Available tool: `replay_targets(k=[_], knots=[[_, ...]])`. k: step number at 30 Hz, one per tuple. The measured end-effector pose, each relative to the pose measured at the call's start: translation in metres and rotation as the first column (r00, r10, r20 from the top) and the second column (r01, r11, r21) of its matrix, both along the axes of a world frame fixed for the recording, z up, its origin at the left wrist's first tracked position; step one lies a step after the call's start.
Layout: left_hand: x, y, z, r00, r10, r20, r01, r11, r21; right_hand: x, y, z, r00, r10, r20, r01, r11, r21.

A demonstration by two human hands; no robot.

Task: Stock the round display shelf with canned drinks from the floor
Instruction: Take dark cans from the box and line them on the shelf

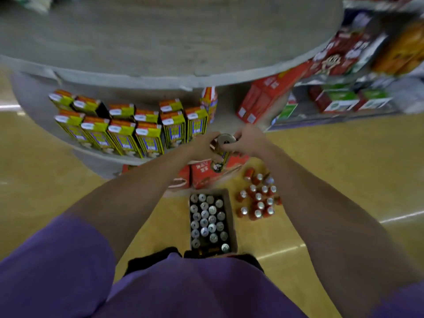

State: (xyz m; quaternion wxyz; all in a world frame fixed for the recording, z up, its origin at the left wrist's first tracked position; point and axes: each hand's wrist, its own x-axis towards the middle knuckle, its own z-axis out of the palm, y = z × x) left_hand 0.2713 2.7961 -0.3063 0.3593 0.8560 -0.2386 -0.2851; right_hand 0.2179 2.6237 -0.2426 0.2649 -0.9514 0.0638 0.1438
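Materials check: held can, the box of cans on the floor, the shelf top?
Can: metal, likely aluminium; shiny silver lid, printed wrap.
Box: brown corrugated cardboard by its look, matte, open top.
Shelf top: grey, dull, streaked; painted board or laminate, cannot tell which.

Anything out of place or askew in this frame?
Yes: the red cans stand loose on the floor in an uneven cluster right of the cardboard box, at least one at the far end lying tipped. On the shelf, one yellow carton leans.

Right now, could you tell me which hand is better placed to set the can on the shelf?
Probably the left hand: both hands hold the can, but the left is nearer the yellow cartons; the right hand is farther off.
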Motion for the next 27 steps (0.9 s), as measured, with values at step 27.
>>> replay_targets(k=[27], knots=[[0.053,0.059,0.304,0.976,0.214,-0.043,-0.213,0.892,-0.398,0.034,0.051,0.183,0.958,-0.063,0.278,-0.010,0.968,0.252]])
